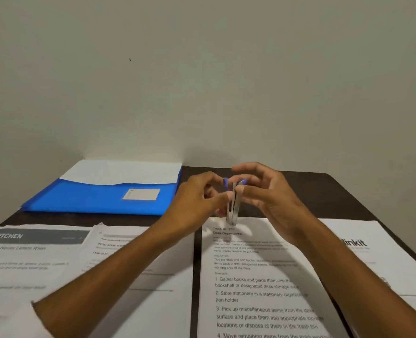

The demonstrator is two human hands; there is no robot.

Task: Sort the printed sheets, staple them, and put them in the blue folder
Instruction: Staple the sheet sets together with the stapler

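- Both hands meet above the far middle of the worktop (287, 191), just right of the blue folder (99, 198), and hold a small stapler (233, 203) between them.
- The stapler stands nearly upright, its metal parts hanging down and its blue end on top; its lower tip is just over the top edge of the middle sheet (258, 284). Whether it touches the paper is not clear.
- The left hand (197, 203) reaches in from the lower left, forearm bare, with its thumb and fingers pinching the stapler from the folder side.
- The right hand (265, 193) comes in from the lower right; its lower fingers curl around the stapler's other side, while its upper fingers arch loosely above it. Motion blur hides the exact finger contacts.
- The blue folder lies flat at the back left of the dark worktop, against the wall (202, 69), with a white label on its front and white paper showing at its open top.
- In front of the folder lie printed sheets: one headed "KITCHEN" (26, 259) at the far left and another page (138, 276) overlapping it.
- Right of the folder, past a dark gap, lies the middle sheet with a numbered list, and beyond it a sheet (363, 254) with a large dark logo.
- The wall behind is plain and pale.
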